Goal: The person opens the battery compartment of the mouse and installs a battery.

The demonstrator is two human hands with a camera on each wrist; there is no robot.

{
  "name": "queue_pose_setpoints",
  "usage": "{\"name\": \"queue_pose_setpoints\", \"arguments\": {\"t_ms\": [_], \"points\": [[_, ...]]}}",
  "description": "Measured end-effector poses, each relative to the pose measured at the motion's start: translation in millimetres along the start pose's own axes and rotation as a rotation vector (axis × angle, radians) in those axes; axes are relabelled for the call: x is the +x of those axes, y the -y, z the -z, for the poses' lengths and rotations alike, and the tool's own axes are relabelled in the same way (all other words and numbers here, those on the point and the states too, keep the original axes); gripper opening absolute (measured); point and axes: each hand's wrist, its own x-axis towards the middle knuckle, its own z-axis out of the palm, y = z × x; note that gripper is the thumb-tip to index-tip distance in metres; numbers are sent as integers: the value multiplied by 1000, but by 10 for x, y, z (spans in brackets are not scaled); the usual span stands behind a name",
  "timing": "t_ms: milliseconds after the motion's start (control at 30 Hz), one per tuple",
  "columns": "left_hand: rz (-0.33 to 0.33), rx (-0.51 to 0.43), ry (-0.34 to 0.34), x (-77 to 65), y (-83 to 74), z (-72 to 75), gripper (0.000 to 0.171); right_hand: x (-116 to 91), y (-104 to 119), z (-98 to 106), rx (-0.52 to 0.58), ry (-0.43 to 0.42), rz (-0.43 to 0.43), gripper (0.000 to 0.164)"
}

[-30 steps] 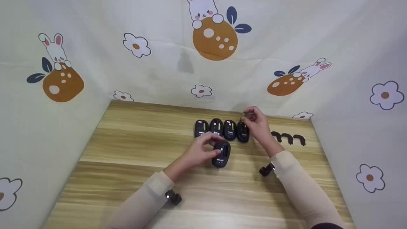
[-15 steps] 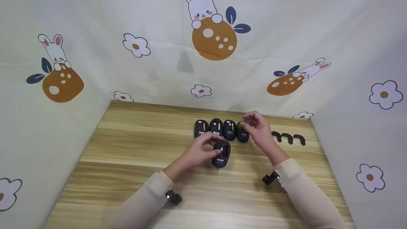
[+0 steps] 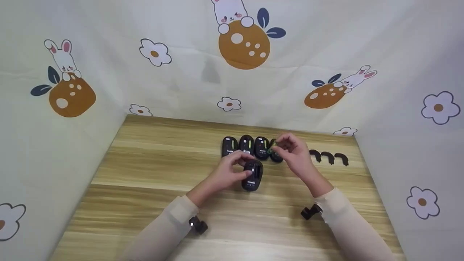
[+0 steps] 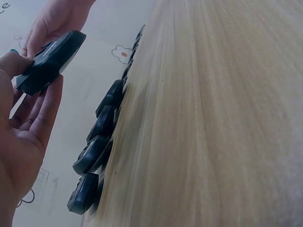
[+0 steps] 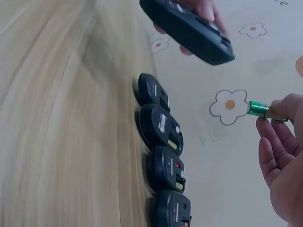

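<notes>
In the head view, my left hand (image 3: 232, 168) grips a dark computer mouse (image 3: 252, 175) by its sides, underside up, with its long battery slot uncovered. This mouse (image 4: 52, 61) is held above the table in the left wrist view. To the right, my right hand (image 3: 295, 154) pinches a small green battery (image 5: 265, 111) between thumb and fingertips, apart from the held mouse. Behind the hands, several more mice stand underside up in a row, among them the leftmost mouse (image 3: 229, 145); green shows in the slots of some. My right fingers partly cover the rightmost mouse (image 3: 277, 156).
Three black curved covers (image 3: 327, 158) lie right of my right hand on the wooden table (image 3: 152, 159). A patterned cloth (image 3: 181, 83) rises behind the table's far edge and along both sides.
My right hand has come toward me and slightly left with the battery, which has tilted over the rightmost mouse in view. My left hand and its mouse stay in place.
</notes>
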Motion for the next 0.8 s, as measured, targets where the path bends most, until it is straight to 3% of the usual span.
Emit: {"name": "queue_pose_setpoints", "arguments": {"t_ms": [467, 800], "points": [[14, 2, 2, 4, -16, -6, 41, -194, 166, -149, 5, 102, 27, 17], [-13, 0, -1, 4, -15, -15, 40, -275, 175, -262, -3, 157, 69, 17]]}}
